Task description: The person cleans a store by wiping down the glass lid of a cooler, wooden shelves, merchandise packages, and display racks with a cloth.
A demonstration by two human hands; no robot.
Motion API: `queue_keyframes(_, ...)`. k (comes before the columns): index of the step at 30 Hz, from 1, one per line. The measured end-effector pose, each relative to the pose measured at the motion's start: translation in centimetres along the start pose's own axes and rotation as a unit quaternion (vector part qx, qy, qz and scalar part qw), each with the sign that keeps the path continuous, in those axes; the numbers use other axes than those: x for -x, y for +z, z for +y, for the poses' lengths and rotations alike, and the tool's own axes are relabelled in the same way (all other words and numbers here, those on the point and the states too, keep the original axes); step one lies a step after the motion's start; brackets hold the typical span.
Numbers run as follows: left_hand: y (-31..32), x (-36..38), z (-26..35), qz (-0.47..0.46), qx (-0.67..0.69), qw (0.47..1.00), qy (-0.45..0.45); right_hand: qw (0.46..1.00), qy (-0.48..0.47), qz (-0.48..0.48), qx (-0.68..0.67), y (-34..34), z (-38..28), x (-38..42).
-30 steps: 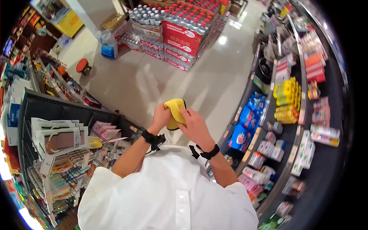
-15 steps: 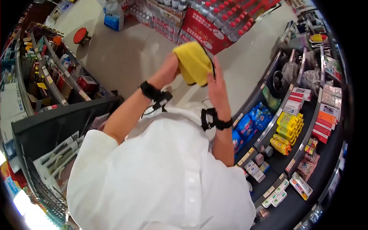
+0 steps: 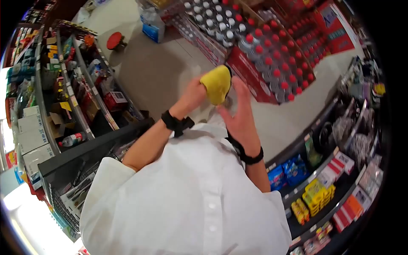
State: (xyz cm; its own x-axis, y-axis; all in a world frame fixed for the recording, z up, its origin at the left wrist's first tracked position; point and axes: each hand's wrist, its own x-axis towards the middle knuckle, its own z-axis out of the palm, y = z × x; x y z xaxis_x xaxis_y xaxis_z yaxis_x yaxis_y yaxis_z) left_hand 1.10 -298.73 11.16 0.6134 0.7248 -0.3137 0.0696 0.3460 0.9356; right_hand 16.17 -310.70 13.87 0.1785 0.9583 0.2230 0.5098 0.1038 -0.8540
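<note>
A folded yellow cloth (image 3: 216,85) is raised in front of my chest. My left hand (image 3: 193,94) grips its left side with the fingers closed on it. My right hand (image 3: 239,112) is just to the right of the cloth, palm open and fingers spread, with the fingertips close to the cloth's edge; I cannot tell whether they touch it. Both wrists wear black straps. My white shirt fills the lower middle of the view.
I stand in a shop aisle. Stacked cases of red-capped water bottles (image 3: 263,51) rise ahead. Curved shelves of packaged goods (image 3: 323,191) run along the right, more shelving (image 3: 72,85) on the left. A red stool (image 3: 114,41) stands on the tiled floor.
My view has swung to the left and tilted. The cloth has gone from flat between both hands to bunched in my left hand, and my right hand has opened and come off it.
</note>
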Motion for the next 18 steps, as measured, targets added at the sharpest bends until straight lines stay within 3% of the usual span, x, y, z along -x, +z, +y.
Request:
queue_keyframes(2,0.1,-1.7,1.4,-0.001,0.002,1.0,0.01,1.0,-0.021,-0.009,0.0,0.6,0.3,-3.2)
queue_keyframes(5,-0.4,-4.0,1.9,-0.003,0.078,0.995,-0.065,0.995,-0.076,-0.043,0.045,1.9,2.6,-7.9)
queue_keyframes(8,-2.1,-5.0,1.5,0.025,0.216,0.971,-0.102,0.982,-0.139,-0.082,0.094,2.2,4.4,-11.6)
queue_keyframes(10,-4.2,-5.6,1.2,-0.04,0.257,0.962,-0.078,0.968,-0.184,-0.138,0.098,2.4,5.5,-14.2)
queue_keyframes(13,-6.7,-7.1,-0.4,-0.055,0.318,0.944,-0.064,0.977,-0.167,-0.135,0.019,4.6,6.7,-16.5)
queue_keyframes(17,-10.9,-10.4,1.7,-0.072,0.191,0.972,-0.117,0.983,-0.101,-0.147,-0.035,6.8,9.4,-20.0)
queue_keyframes(18,-11.9,-11.8,2.9,-0.11,0.115,0.982,-0.104,0.99,-0.042,-0.117,-0.067,7.4,10.2,-20.7)
